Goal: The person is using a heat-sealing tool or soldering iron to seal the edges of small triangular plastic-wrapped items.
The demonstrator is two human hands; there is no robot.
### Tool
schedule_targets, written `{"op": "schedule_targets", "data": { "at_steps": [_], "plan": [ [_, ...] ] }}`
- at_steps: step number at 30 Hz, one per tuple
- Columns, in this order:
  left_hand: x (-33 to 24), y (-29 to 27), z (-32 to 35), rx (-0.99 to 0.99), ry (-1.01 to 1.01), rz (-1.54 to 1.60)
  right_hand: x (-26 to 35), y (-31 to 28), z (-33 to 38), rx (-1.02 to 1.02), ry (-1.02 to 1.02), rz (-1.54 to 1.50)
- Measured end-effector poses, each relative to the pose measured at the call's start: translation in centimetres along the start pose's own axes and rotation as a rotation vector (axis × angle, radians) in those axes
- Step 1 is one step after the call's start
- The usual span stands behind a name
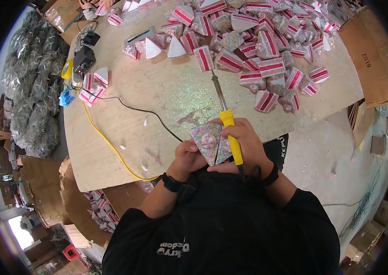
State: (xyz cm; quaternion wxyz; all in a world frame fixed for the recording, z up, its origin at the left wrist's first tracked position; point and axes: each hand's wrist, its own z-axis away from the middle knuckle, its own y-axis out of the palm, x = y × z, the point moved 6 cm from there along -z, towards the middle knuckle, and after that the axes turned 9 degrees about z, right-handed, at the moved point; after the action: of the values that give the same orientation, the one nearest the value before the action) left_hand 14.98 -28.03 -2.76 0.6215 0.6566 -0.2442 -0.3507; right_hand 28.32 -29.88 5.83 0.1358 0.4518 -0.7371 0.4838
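Note:
Close to my body, over the table's front edge, my left hand (188,158) grips a toy cake slice (207,141) by its side. The slice is wedge-shaped and dotted with pastel sprinkles, with a rounded lump on its face. My right hand (252,145) is closed on a soldering iron (229,120) with a yellow handle, and its fingers also reach the slice's right side. The iron's metal tip points away from me, toward a pink-and-white slice (203,58) on the table. A dark line runs down the held slice near its right edge.
Many more slices (267,50) lie heaped at the far right, beside a cardboard box (375,59). Glitter (189,91) covers the table's middle. A yellow cable (107,146) and a black cord (146,108) cross the left side. Another person's hand (107,3) shows at far left.

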Motion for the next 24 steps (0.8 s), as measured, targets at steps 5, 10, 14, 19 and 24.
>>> {"op": "schedule_targets", "data": {
  "at_steps": [5, 10, 14, 19, 24],
  "plan": [
    [0.0, -0.3, 0.5, 0.024, -0.005, -0.057, 0.0, -0.1, 0.1, -0.066, -0.026, -0.001],
    [0.3, -0.6, 0.5, 0.171, 0.028, 0.224, -0.1, 0.9, 0.4, 0.003, -0.056, 0.036],
    [0.4, -1.4, 0.2, 0.052, -0.007, 0.178, 0.1, 0.7, 0.3, 0.007, -0.037, 0.034],
    [0.3, -1.0, 0.0, 0.120, -0.016, 0.204, 0.2, 0.8, 0.0, 0.053, -0.026, 0.025],
    [0.2, -0.7, 0.2, 0.115, -0.023, 0.125, 0.4, 0.7, 0.0, 0.108, -0.072, 0.083]
  ]
}}
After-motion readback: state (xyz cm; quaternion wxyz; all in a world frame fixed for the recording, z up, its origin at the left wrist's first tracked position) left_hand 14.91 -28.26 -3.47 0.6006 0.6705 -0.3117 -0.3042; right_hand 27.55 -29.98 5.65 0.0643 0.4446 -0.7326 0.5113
